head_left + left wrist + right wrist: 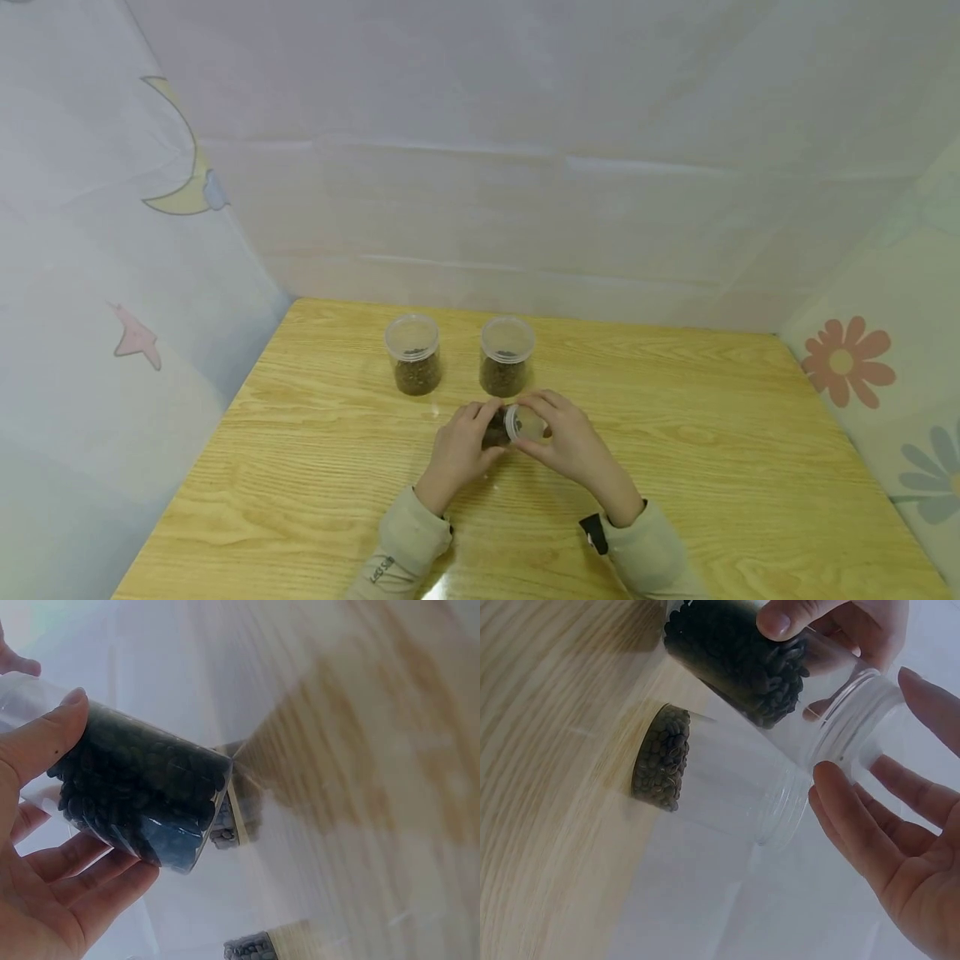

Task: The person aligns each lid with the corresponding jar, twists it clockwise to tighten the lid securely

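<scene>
A clear plastic jar (142, 787), more than half full of dark beans, is held tilted over the table between both hands. My left hand (456, 446) grips its body, thumb on one side and fingers on the other. Around the clear screw lid (855, 724) at the jar's top, my right hand (573, 442) has its thumb and fingers curled, fingertips at the rim. The lid sits on the jar's mouth. Beans have slid toward the base, leaving the part near the lid bare.
Two similar lidded jars stand upright behind the hands, a left one (417, 375) and a right one (504, 377), each partly filled with brown beans. They rest on a wood-grain table (712, 467). Pale printed cloth (487, 208) hangs behind and at both sides.
</scene>
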A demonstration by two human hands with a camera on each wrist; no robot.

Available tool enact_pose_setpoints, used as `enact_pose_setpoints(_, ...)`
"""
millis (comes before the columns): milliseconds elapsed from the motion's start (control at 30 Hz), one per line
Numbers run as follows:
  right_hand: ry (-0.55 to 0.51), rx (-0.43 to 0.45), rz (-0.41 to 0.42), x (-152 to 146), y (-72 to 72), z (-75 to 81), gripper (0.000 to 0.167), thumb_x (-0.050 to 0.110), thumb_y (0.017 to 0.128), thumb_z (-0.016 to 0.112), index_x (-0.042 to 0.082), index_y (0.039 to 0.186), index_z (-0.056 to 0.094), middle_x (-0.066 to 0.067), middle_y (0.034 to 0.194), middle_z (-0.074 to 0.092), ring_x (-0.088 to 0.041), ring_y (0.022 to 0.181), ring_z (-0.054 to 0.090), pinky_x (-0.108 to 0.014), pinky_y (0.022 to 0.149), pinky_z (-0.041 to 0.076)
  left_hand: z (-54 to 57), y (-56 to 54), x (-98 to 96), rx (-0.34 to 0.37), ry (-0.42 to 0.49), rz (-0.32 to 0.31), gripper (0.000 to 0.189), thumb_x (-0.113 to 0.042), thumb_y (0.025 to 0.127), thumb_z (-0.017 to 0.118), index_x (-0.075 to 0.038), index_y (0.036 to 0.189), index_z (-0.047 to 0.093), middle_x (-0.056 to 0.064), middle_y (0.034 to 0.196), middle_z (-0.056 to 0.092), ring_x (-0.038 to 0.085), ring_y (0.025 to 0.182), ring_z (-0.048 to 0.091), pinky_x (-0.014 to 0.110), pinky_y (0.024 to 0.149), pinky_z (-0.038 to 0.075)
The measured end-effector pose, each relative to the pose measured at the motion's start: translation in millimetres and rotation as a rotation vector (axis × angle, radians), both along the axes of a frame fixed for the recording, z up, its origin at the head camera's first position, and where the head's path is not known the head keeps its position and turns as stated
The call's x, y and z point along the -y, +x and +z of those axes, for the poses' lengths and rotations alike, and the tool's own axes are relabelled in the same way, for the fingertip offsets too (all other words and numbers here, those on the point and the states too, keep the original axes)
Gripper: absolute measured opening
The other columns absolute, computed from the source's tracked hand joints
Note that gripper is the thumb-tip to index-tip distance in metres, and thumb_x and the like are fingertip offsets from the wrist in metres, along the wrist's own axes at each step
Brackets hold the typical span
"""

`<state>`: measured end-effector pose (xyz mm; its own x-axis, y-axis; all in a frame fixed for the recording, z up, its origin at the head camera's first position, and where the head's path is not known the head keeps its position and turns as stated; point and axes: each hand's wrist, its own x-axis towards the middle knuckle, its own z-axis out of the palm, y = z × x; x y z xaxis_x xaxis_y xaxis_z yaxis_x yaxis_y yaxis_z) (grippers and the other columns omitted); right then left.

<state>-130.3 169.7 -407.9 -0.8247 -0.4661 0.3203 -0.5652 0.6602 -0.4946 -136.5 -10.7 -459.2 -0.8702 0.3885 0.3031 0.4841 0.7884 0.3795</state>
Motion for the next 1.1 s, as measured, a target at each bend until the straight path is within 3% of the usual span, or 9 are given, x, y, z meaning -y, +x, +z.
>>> enact_pose_setpoints(167, -0.05, 0.057, -0.079, 2, 1.2, -0.5, 0.046, 0.025, 0.073, 0.077, -0.002, 0.107, 0.062, -0.014, 0.102, 0.061, -0.022, 0.071, 0.061, -0.016, 0.052, 0.046, 0.2, 0.5, -0.7, -0.018, 0.015, -0.007, 0.063, -0.027, 0.068, 0.081, -0.016, 0.121, 0.05, 0.008, 0.107, 0.059, 0.025, 0.095, 0.058, 0.037, 0.061, 0.052)
enact_pose_setpoints(500, -0.07, 0.026, -0.166, 5, 0.6, -5.4, 0.038, 0.026, 0.073, 0.077, -0.001, 0.096, 0.062, -0.01, 0.085, 0.061, -0.017, 0.065, 0.057, -0.018, 0.052, 0.045, -0.6, -0.4, -1.8, -0.01, 0.01, -0.01, 0.06, -0.028, 0.07, 0.08, -0.018, 0.121, 0.049, 0.007, 0.108, 0.058, 0.024, 0.097, 0.057, 0.036, 0.062, 0.052)
enact_pose_setpoints(733, -0.048, 0.027, -0.195, 4, 0.3, -2.8, 0.044, 0.034, 0.074, 0.075, 0.0, 0.1, 0.062, -0.01, 0.09, 0.061, -0.018, 0.069, 0.059, -0.023, 0.055, 0.048, 0.8, -1.2, -2.5, -0.011, 0.017, -0.009, 0.06, -0.028, 0.07, 0.08, -0.017, 0.121, 0.049, 0.008, 0.107, 0.058, 0.025, 0.096, 0.057, 0.037, 0.062, 0.052)
enact_pose_setpoints(933, -0.089, 0.035, -0.097, -1, 0.3, -1.2, 0.06, 0.032, 0.071, 0.078, 0.0, 0.117, 0.057, -0.015, 0.114, 0.055, -0.029, 0.093, 0.059, -0.035, 0.066, 0.053, 1.7, -0.9, -2.4, -0.012, 0.026, -0.014, 0.06, -0.027, 0.069, 0.08, -0.018, 0.12, 0.049, 0.008, 0.106, 0.059, 0.024, 0.095, 0.057, 0.037, 0.063, 0.052)
enact_pose_setpoints(1100, -0.091, -0.023, 0.023, -6, -0.6, -2.0, 0.057, 0.019, 0.068, 0.081, 0.001, 0.117, 0.058, -0.014, 0.117, 0.053, -0.031, 0.106, 0.052, -0.044, 0.078, 0.049, 2.1, -0.7, -2.0, -0.014, 0.005, -0.014, 0.062, -0.027, 0.069, 0.08, -0.017, 0.121, 0.049, 0.007, 0.106, 0.059, 0.024, 0.094, 0.058, 0.035, 0.062, 0.052)
